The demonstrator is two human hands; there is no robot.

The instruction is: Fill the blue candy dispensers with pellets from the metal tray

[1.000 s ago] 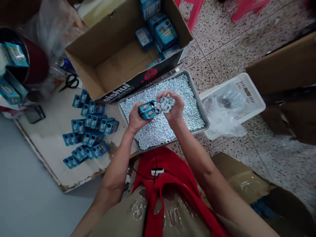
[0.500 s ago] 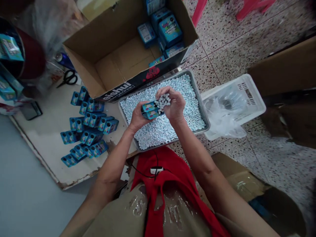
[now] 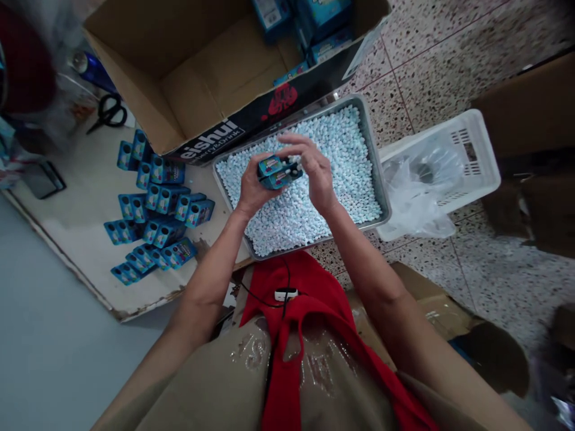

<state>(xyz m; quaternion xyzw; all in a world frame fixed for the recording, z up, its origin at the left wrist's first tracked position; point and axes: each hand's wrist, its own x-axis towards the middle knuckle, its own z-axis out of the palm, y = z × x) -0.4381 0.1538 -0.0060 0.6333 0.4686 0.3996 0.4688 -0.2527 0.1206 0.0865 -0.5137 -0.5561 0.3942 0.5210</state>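
My left hand [image 3: 252, 188] grips a small blue candy box [image 3: 275, 172] over a metal tray [image 3: 380, 197] filled with small pale blue candies [image 3: 341, 161]. At the box's open end my right hand [image 3: 314, 173] has its fingers stretched out, and a few candies show at the fingertips. Both hands hover above the middle of the tray.
Several open blue boxes [image 3: 155, 206] lie in rows on a white board [image 3: 85, 221] at the left. A large cardboard carton [image 3: 211, 78] with more blue boxes stands behind the tray. A white plastic basket [image 3: 476, 161] with a clear bag sits at the right. Scissors [image 3: 108, 112] lie at far left.
The heap of candies in my right hand has gone down into the box and the fingers have opened. The view has shifted, so everything sits higher in frame.
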